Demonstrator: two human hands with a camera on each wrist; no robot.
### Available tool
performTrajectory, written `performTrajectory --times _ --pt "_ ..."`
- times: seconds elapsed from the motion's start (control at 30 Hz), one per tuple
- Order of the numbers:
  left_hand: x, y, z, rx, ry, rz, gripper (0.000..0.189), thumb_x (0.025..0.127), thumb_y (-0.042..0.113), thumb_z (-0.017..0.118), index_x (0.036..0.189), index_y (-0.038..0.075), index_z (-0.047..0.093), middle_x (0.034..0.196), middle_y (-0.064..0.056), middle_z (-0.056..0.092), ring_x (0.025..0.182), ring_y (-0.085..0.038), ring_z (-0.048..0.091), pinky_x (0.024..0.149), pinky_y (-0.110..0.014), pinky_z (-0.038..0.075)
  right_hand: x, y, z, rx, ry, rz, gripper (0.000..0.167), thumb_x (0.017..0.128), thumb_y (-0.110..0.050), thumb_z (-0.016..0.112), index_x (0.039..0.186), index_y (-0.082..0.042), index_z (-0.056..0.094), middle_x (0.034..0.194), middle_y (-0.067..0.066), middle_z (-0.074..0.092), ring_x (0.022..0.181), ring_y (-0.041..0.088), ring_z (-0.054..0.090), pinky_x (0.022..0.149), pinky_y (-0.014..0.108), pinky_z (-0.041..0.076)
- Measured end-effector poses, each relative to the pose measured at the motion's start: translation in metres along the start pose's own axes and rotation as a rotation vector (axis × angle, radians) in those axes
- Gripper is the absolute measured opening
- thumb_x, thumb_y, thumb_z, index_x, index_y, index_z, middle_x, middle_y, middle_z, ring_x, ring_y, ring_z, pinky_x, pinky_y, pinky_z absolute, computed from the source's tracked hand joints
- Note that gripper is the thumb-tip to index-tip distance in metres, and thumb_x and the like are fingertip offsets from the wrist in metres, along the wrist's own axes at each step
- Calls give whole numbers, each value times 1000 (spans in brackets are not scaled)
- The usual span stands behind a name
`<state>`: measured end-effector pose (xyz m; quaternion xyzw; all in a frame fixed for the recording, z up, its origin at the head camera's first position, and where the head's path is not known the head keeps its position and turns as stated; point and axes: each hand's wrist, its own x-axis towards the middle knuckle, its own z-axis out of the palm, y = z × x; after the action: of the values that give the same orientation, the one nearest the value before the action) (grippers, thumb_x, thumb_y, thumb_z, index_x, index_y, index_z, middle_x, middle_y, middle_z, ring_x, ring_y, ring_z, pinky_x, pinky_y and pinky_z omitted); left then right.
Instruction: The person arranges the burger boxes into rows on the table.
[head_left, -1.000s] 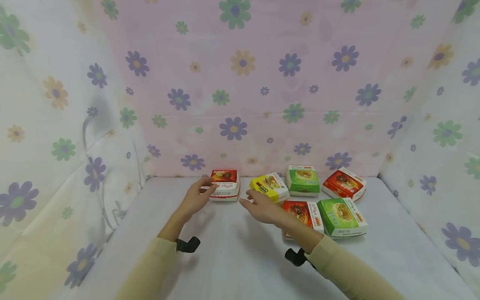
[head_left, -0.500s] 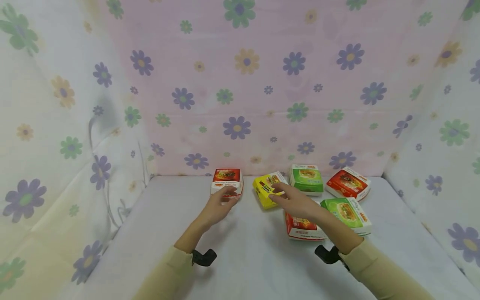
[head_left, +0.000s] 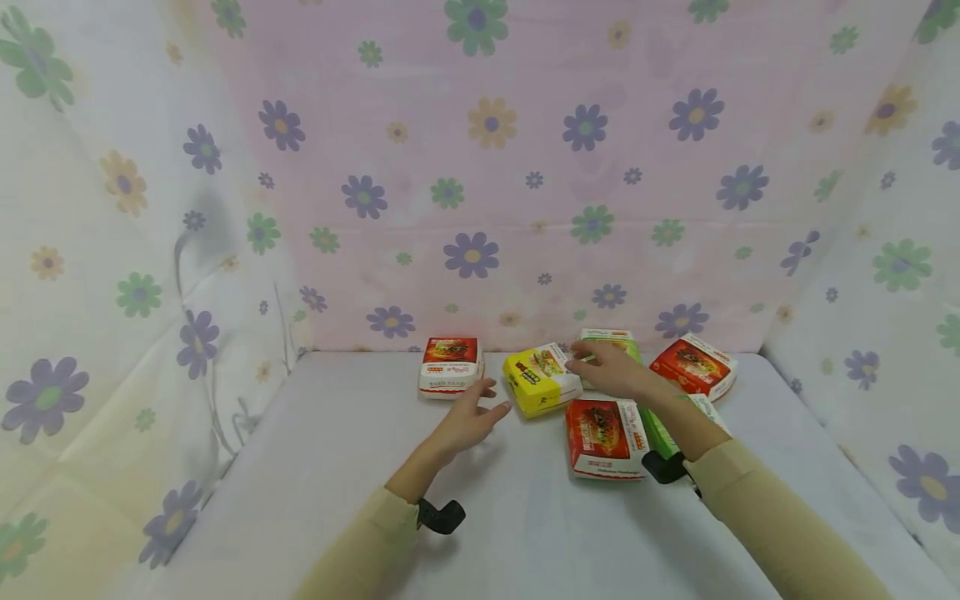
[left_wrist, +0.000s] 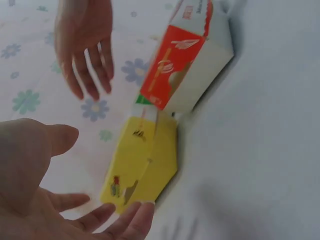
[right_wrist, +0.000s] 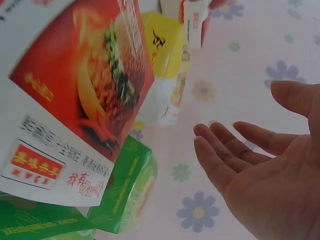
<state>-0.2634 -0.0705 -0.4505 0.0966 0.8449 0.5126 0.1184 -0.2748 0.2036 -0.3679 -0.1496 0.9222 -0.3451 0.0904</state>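
Note:
My left hand hovers in front of the yellow burger box, fingers spread with nothing in them. Just left of it stands a red and white burger box. My right hand is held above the boxes with its fingers loosely extended, also holding nothing. It partly covers the green burger box at the back. In the right wrist view, the right hand appears apart from the boxes. The left wrist view has the left hand close to the yellow box; whether they touch, I cannot tell.
A second red burger box sits nearer the front, below the right forearm. Behind that forearm a second green box is partly hidden. Another red box lies angled at the back right. Flowered cloth walls surround the white table.
My left hand has moved right, from the left red box toward the yellow box. The right hand has gone right and back, from the yellow box to the rear green one. The boxes look unmoved.

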Motion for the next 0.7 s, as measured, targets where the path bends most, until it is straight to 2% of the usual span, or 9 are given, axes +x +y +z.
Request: performTrajectory --times 0.17,0.3,0.4,0.53,0.7 --pt "10 1 17 -12 -12 -53 77 101 41 64 159 6 27 153 -18 41 125 -34 55 100 -51 51 19 10 -6 30 -23 7 52 110 -29 48 150 3 41 149 27 47 137 46 45 109 60 41" --pt "20 3 27 -31 13 -98 82 100 48 62 160 6 24 155 -19 39 115 -30 61 102 -52 50 34 16 -6 80 -35 29 56 110 -29 47 154 4 36 154 28 40 142 46 38 112 61 37" --pt "27 5 32 -45 33 -126 85 100 50 61 160 5 22 156 -21 38 115 -32 62 103 -52 49 45 19 -3 124 -33 72 58 110 -30 47 156 3 34 158 27 35 145 46 33 115 61 33" --pt "33 7 40 -59 44 -144 86 101 50 60 160 2 21 157 -27 35 132 -39 51 107 -54 46 56 22 2 188 -33 115 59 109 -28 46 156 5 31 161 29 28 148 47 28 117 61 29" --pt "36 6 47 -59 65 -170 84 102 49 58 159 0 21 158 -30 33 145 -43 36 115 -57 36 65 20 9 241 -61 117 59 109 -22 44 158 6 26 163 29 24 148 48 26 117 61 29"
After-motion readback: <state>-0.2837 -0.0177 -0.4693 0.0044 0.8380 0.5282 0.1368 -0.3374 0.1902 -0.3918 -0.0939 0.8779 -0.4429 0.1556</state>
